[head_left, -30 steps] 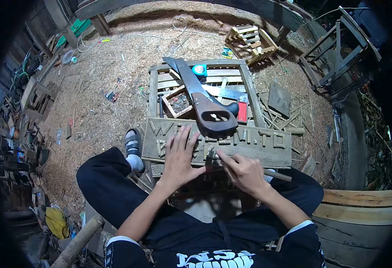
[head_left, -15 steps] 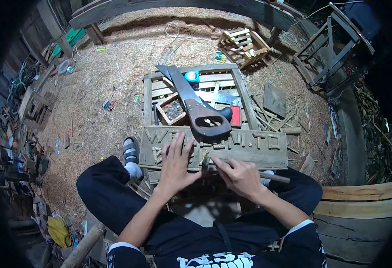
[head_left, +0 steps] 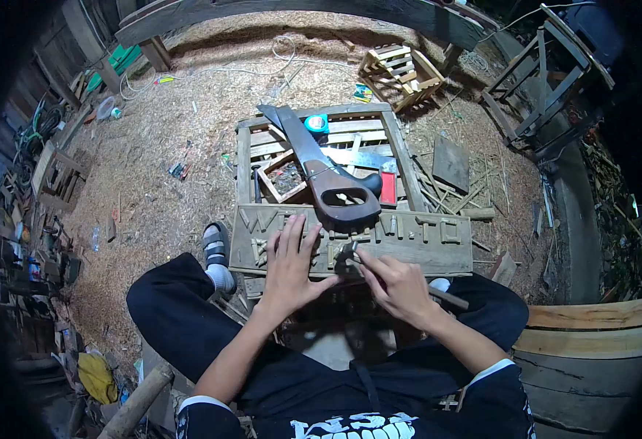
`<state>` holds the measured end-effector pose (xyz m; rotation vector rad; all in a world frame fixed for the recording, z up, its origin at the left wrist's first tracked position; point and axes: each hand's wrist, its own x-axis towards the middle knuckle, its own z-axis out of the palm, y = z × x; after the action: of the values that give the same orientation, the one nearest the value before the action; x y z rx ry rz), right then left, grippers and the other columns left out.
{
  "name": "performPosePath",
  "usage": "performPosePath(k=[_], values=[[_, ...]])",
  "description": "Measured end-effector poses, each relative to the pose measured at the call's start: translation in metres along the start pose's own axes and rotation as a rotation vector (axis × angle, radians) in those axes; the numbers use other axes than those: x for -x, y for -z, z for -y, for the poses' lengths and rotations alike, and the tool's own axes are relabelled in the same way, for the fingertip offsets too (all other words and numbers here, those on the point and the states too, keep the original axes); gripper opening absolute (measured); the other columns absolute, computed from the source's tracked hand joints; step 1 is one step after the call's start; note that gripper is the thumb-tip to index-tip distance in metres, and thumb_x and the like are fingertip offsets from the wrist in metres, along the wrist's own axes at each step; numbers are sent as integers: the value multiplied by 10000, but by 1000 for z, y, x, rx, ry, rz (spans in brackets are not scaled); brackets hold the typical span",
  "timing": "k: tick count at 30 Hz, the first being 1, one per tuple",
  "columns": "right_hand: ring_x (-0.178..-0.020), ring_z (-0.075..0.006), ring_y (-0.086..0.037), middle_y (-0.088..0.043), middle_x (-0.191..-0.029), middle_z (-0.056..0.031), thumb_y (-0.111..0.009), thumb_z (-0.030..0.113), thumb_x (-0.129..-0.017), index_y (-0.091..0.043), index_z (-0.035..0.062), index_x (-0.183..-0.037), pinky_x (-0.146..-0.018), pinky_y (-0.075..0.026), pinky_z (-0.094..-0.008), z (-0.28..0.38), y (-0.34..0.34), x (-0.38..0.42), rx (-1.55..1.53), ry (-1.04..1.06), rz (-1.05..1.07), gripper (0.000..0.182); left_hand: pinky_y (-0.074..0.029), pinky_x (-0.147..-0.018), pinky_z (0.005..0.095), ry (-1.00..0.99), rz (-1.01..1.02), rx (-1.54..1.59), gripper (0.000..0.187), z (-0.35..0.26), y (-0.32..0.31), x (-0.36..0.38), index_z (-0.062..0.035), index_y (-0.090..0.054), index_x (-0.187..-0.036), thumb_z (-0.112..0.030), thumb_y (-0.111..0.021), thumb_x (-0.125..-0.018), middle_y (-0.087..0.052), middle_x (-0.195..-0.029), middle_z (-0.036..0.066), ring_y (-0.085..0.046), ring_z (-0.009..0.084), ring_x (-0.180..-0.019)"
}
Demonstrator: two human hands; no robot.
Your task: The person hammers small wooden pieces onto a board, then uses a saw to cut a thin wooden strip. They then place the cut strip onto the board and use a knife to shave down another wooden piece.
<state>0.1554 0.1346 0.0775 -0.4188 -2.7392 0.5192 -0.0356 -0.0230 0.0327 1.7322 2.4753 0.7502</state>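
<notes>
A wooden board [head_left: 438,257] with small wooden pieces fixed or laid on it in letter-like shapes lies across the frame before me. My left hand [head_left: 289,265] rests on the board's left half, fingers stretched and slightly spread. In my right hand [head_left: 396,287] is a hammer [head_left: 449,297], its handle sticking out to the right below the fingers and its dark head over the board's front middle. Small wooden sticks [head_left: 331,254] lie between the two hands. Just behind the board, a handsaw [head_left: 321,164] lies with its handle overlapping the board's far edge.
Under the saw is a slatted wooden frame [head_left: 244,164] carrying a small wooden box [head_left: 283,178], a teal tape measure [head_left: 316,124] and a red-handled square [head_left: 387,189]. A slatted crate [head_left: 401,77] stands farther back on the sawdust floor. Planks [head_left: 592,340] lie at right.
The hammer head has risen and shifted slightly right and away from me, with my right hand moving along. My left hand stays in place.
</notes>
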Motion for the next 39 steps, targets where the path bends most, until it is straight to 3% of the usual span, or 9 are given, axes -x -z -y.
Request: performPosePath(k=[11,15,17,19,24,27,31,36,39], values=[[-828,-423,-722,-738,-1006,-227,-636,183,-1010,-676,67,-1318,-719,-579,-478,-2,-4,2,-290,-80,-152,331,-192,-1231,553,11,5,-1,1074,-3,-2,4,-91,-367,-1583,-636,-813,-772,-349,-1611,247,-279,394,-1545],[-855,-406,-723,-725,-1011,-241,-599,82,-1011,-671,1,-1261,-725,-566,-470,1,2,-6,-143,-134,124,272,-187,-1231,552,8,-31,13,1071,1,-2,-4,-92,-371,-1582,-631,-815,-770,-344,-1614,246,-276,394,-1546],[-861,-411,-722,-732,-967,-239,-639,118,-1007,-668,48,-1333,-724,-564,-474,1,-2,1,-294,-83,-183,335,-182,-1232,556,19,-18,24,1073,0,-6,1,-95,-377,-1581,-638,-815,-766,-328,-1624,246,-270,397,-1547],[-838,-409,-718,-722,-962,-235,-639,105,-1007,-661,31,-1323,-704,-558,-472,7,-1,3,-27,-191,212,325,-177,-1231,560,4,9,-4,1076,0,-6,-1,-97,-374,-1583,-647,-807,-766,-314,-1632,250,-259,400,-1552],[-796,-427,-696,-709,-895,-237,-653,166,-1013,-641,74,-1394,-695,-541,-498,0,-5,4,-310,-147,-176,392,-172,-1235,563,15,-6,13,1080,2,-6,0,-96,-369,-1585,-630,-816,-760,-315,-1637,237,-255,393,-1555],[-793,-424,-695,-698,-898,-237,-632,112,-1014,-660,36,-1330,-693,-540,-481,8,-2,4,-152,-173,105,325,-170,-1236,570,5,-18,14,1081,-1,-7,-1,-91,-371,-1582,-625,-820,-757,-326,-1624,242,-252,401,-1553],[-806,-431,-716,-728,-939,-243,-609,198,-1031,-681,25,-1275,-690,-570,-510,0,-6,2,-334,-80,-230,307,-176,-1236,566,12,24,-11,1074,1,-4,0,-83,-376,-1576,-629,-816,-762,-335,-1615,240,-257,398,-1549],[-795,-440,-704,-728,-962,-241,-622,105,-1007,-685,5,-1259,-706,-568,-481,0,-6,1,-177,-200,78,278,-186,-1232,571,14,-22,15,1076,-4,-3,-2,-80,-375,-1575,-631,-813,-762,-331,-1623,237,-254,392,-1554],[-816,-432,-708,-727,-933,-231,-625,188,-1019,-682,53,-1306,-709,-563,-473,1,-4,2,-349,-110,-265,322,-189,-1230,571,18,-16,-12,1078,-3,-6,-2,-82,-376,-1576,-634,-815,-761,-332,-1625,234,-255,389,-1554]])
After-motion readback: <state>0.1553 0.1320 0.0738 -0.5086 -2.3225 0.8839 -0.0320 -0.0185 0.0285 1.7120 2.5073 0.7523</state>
